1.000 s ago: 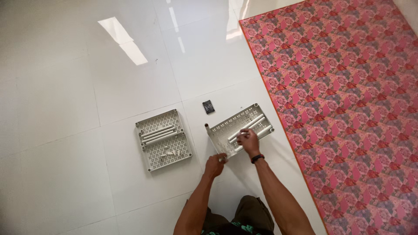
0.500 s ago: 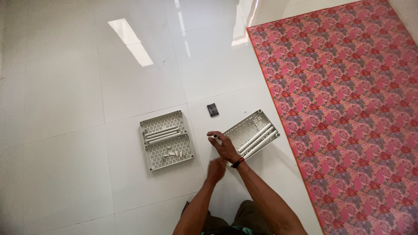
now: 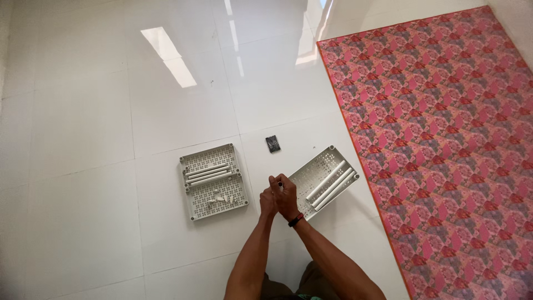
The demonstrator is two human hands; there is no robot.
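- A grey plastic tray [image 3: 213, 181] full of small holes lies flat on the white tiled floor [image 3: 83, 166]. It holds white tubes and little white bits.
- The left hand [image 3: 268, 202] is curled tight against the right hand.
- The right hand [image 3: 287, 195] is closed around a small white piece [image 3: 281, 184], just beside the second tray's near corner.
- A small dark square thing [image 3: 272, 144] lies on the floor past the hands.
- A second grey tray [image 3: 325, 179] with white tubes lies tilted beside the carpet's edge.
- A pink flowered carpet [image 3: 444, 139] covers the floor's right side.
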